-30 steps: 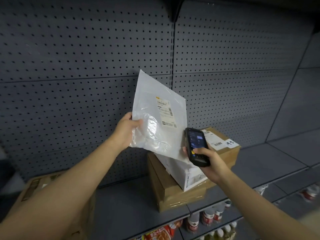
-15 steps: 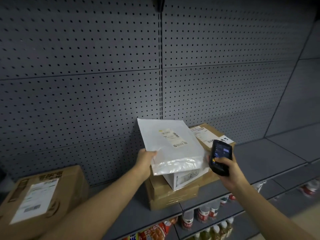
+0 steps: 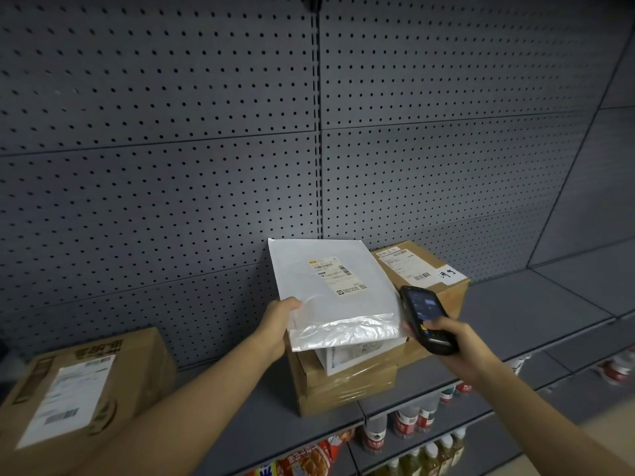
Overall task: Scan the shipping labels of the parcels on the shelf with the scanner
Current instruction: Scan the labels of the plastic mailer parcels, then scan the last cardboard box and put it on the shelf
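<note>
White mailer (image 3: 330, 286) gripped by left hand (image 3: 278, 321).

Grey metal shelf (image 3: 515, 321) with perforated back panel

A brown cardboard box (image 3: 68, 389) sits left; a taped cardboard box (image 3: 343, 389) centre, another, seemingly behind it (image 3: 439, 286).

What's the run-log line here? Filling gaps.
left hand: holds white mailer over stacked boxes | right hand: holds scanner | label faces up

cardboard boxes (image 3: 343, 383) 3 | white mailers (image 3: 330, 290) 2 | scanner (image 3: 427, 319) 1 | hands (image 3: 278, 324) 2
</note>
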